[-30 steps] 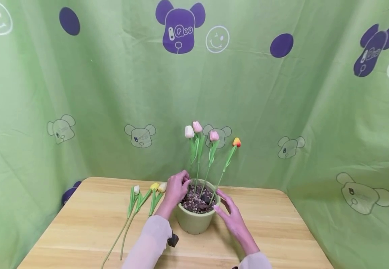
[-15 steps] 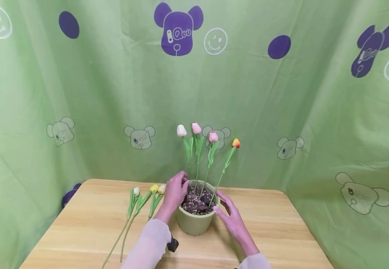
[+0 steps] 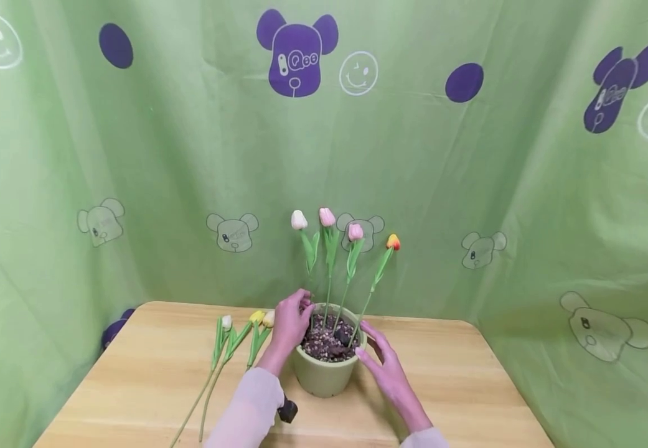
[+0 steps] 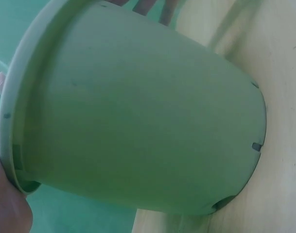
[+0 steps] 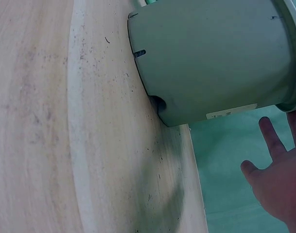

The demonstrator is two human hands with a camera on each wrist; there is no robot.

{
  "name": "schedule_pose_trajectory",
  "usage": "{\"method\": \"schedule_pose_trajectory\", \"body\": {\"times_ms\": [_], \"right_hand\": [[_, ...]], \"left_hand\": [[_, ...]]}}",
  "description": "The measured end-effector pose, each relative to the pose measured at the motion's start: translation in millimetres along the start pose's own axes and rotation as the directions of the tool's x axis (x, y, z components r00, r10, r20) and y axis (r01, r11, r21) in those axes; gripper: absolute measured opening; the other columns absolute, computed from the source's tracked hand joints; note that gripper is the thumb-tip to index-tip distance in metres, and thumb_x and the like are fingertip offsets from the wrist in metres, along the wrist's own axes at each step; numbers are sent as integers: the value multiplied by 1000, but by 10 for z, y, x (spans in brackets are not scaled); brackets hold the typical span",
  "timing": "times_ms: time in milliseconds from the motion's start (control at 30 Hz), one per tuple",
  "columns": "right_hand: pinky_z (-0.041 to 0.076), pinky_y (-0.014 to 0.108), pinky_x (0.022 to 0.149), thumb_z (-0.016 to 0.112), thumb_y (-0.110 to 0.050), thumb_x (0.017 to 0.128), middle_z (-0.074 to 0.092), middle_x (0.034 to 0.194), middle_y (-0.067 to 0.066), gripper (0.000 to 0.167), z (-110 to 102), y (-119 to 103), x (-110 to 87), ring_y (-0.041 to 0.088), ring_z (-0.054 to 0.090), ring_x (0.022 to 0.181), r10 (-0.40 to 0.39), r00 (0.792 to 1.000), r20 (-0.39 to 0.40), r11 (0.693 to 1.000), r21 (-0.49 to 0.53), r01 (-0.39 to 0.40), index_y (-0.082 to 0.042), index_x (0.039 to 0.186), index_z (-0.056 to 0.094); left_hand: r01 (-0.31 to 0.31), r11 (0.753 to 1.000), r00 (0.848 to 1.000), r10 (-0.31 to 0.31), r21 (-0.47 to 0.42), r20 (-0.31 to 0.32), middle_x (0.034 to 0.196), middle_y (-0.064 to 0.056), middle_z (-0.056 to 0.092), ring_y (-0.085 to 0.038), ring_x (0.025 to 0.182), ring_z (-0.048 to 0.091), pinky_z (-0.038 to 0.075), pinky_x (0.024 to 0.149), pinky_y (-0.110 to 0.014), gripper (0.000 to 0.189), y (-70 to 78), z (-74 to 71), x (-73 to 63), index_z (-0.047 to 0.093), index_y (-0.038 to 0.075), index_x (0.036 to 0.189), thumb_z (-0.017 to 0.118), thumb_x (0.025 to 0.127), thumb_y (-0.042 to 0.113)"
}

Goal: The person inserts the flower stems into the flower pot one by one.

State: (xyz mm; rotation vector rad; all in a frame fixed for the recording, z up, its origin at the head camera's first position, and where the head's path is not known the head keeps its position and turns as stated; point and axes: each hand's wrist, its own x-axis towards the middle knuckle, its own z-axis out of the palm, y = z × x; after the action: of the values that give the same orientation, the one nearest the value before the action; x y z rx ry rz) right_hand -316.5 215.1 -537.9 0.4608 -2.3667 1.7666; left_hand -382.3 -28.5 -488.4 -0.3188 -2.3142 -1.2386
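In the head view, a green plant pot (image 3: 324,378) filled with dark, pebbly soil (image 3: 326,348) stands on the table. My left hand (image 3: 290,323) is at its left rim, fingers curled around the lower stem of a white tulip (image 3: 299,220); the fingertips are partly hidden. My right hand (image 3: 388,370) touches the right rim with thumb and fingers fairly straight, and the right wrist view shows its spread fingers (image 5: 271,138) by the rim. Two pink tulips (image 3: 326,217) and an orange-red tulip (image 3: 393,242) rise from the soil, the latter leaning right.
Left of the pot lie loose tulips: a white one (image 3: 226,322), a yellow one (image 3: 257,317) and a cream one (image 3: 269,319). The wooden table (image 3: 447,373) ends near a green curtain (image 3: 413,155) behind. A small black object (image 3: 287,410) sits at my left sleeve.
The white tulip at my left hand has tilted left, its head moving away from the pink one beside it. My right hand stays at the rim. The head view has tipped up slightly.
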Motion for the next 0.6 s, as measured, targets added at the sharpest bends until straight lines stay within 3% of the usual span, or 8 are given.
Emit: {"method": "schedule_pose_trajectory", "body": {"times_ms": [267, 467, 600], "right_hand": [[27, 62, 123, 65, -22, 103, 31, 168, 12, 61, 8, 2, 4, 45, 33, 151, -4, 1000, 3, 1000, -3, 4, -17, 158, 40], [22, 64, 124, 65, -22, 102, 33, 168, 11, 60, -8, 5, 7, 46, 33, 151, 9, 1000, -17, 1000, -1, -9, -17, 158, 40], [20, 64, 126, 65, -23, 102, 33, 167, 11, 60, -5, 3, 38, 45, 33, 151, 5, 1000, -11, 1000, -6, -5, -18, 157, 41]], "left_hand": [[16, 1000, 1000, -16, 27, 9, 92, -7, 77, -19, 83, 72, 63, 81, -35, 15, 22, -3, 10, 74, 5, 105, 77, 90, 6], [-27, 998, 1000, 27, 60, 3, 88, -4, 76, -18, 79, 71, 62, 79, -34, 12, 20, 23, 29, 74, 7, 101, 79, 89, 7], [-24, 998, 1000, 24, 66, -6, 88, -5, 76, -19, 80, 71, 62, 80, -36, 12, 2, 18, 51, 74, 7, 100, 79, 89, 7]]}}
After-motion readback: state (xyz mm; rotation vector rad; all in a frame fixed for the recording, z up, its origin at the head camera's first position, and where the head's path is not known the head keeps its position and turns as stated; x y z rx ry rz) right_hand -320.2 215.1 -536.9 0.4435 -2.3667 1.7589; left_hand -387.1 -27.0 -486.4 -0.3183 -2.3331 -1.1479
